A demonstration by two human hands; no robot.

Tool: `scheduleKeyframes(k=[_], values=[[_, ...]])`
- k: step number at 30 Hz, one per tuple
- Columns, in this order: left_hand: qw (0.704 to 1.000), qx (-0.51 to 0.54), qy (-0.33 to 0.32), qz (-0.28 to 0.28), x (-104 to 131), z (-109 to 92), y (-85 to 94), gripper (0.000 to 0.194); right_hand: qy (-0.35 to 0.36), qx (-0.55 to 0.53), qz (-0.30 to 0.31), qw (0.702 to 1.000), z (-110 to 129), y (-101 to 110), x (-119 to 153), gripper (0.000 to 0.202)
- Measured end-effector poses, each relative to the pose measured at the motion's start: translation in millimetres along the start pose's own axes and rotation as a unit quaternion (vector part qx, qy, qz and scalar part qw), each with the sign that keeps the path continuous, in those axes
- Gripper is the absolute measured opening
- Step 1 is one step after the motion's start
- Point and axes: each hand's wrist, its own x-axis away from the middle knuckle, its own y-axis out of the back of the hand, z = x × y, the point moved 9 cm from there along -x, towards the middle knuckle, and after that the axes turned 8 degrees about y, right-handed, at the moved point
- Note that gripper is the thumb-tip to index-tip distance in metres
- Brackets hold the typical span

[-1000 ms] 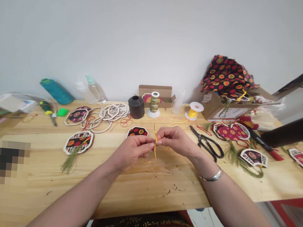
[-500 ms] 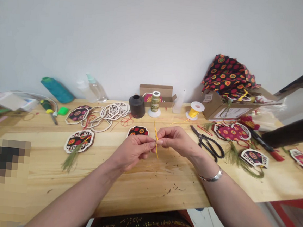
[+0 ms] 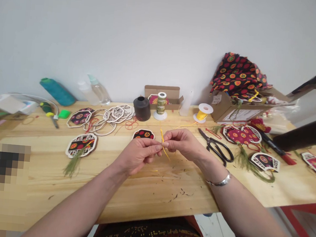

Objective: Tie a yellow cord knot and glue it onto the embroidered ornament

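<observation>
Both hands meet above the middle of the wooden table, pinching a thin yellow cord (image 3: 162, 135) that looks knotted or braided along its upper part. My left hand (image 3: 141, 152) grips it between thumb and forefinger, its other fingers curled. Close against it, my right hand (image 3: 182, 144) pinches the same cord from the right side. A loose cord end hangs below the fingertips. Just behind my left hand lies a dark ornament with red and orange flowers (image 3: 144, 134), partly covered by that hand. Black-handled scissors (image 3: 217, 147) lie to the right of my right hand.
A spool of yellow cord (image 3: 201, 116), a green thread spool (image 3: 160, 107) and a black cone (image 3: 142, 109) stand at the back. Pale wooden frames (image 3: 121, 114) lie back left. A tasselled ornament (image 3: 81, 145) is left. A cardboard box (image 3: 230, 108) with patterned fabric stands back right.
The hands stay pinched on the cord at nearly the same place. The cord's lower end now slants further right, and a short yellow strand shows on the table below the hands.
</observation>
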Motion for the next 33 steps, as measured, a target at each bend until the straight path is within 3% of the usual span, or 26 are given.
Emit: scheduleKeyframes(k=[7,16,19,25,29,33], values=[[1.0,-0.018,-0.02,-0.013,0.2,-4.0,3.3,0.015,-0.007,0.009,-0.012,1.0,-2.2,2.2,-0.4,0.025],[0.995,-0.034,-0.049,-0.085,1.3,-8.7,14.6,0.011,-0.005,0.05,-0.024,0.998,4.1,2.3,-0.8,0.023],[0.992,-0.019,-0.061,-0.112,2.2,-12.2,19.3,0.013,-0.004,0.122,-0.027,0.992,11.0,4.4,0.0,0.023],[0.986,-0.034,-0.078,-0.14,3.2,-15.8,24.5,0.014,0.001,0.294,-0.085,0.952,21.0,13.6,4.9,0.034],[0.984,-0.042,-0.082,-0.153,3.1,-14.6,26.6,0.014,-0.008,0.277,-0.095,0.956,21.0,9.7,6.8,0.041],[0.984,-0.046,-0.094,-0.147,3.9,-14.4,24.7,0.013,-0.048,0.19,-0.078,0.978,11.1,4.1,6.5,0.044]])
